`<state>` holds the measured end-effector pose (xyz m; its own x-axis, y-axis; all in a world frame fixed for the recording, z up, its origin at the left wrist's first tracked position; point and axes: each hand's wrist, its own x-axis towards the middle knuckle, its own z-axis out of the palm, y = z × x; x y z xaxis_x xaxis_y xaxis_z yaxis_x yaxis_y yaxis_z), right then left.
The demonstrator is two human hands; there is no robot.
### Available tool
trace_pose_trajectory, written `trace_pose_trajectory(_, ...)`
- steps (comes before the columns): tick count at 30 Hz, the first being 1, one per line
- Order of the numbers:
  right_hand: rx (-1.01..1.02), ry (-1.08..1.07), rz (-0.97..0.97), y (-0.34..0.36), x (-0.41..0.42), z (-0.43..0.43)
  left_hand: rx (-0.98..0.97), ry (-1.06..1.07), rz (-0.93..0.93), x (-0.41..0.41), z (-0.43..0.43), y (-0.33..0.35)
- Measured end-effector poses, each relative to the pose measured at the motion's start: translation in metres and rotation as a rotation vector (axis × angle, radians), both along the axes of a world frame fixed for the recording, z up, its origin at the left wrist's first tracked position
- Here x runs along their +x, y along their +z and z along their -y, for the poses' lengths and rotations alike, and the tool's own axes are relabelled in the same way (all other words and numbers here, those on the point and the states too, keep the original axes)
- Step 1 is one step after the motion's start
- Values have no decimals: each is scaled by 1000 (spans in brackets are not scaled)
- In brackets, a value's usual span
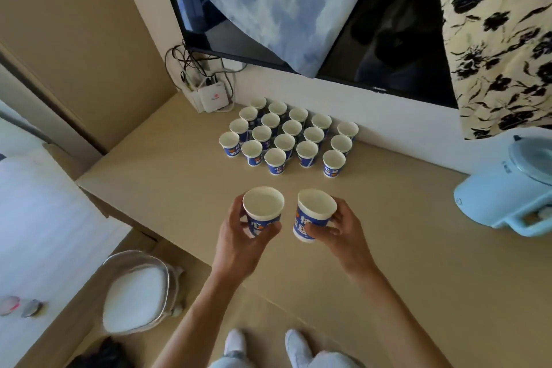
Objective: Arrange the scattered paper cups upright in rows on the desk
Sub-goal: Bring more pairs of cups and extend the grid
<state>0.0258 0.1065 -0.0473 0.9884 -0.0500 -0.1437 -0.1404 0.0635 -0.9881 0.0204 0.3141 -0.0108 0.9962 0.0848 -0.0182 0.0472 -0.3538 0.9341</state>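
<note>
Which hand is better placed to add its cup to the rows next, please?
Probably the right hand: its cup sits nearest the two shorter right-side rows, whose front spots are free; the left hand faces full rows.

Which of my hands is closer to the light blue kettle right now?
Right. The right hand, holding a paper cup, is left of the kettle; the left hand is farther left, beyond the right hand.
</note>
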Motion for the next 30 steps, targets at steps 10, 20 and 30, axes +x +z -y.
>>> trace_pose_trajectory(10,-54,-322,-108,-41,41,-49,1,-274,-92,91,-49,-54)
trace_pose_trajectory(20,-174,-515,-131,-120,107,-71,-15,-376,-92,161,-68,-118)
trace_pose_trajectory(30,-281,-520,-6,-187,182,-62,-30,-416,-64,173,-66,-188)
